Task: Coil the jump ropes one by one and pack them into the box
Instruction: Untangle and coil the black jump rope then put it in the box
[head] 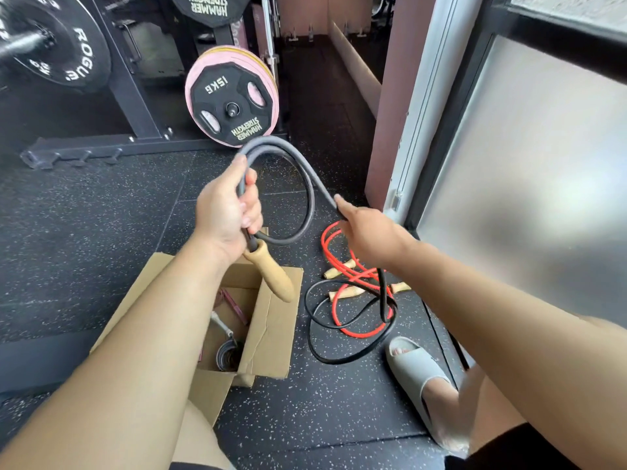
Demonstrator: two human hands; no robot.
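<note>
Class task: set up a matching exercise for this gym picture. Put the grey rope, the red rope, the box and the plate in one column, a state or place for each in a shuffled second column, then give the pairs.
Things
1. grey rope
2. red rope
3. box
4. plate

States
A. lies loose on the floor
B. stands open, flaps spread
C. held up, bent into a loop
D. hangs on the rack, marked 15KG

Pairs: 1-C, 2-A, 3-B, 4-D
</note>
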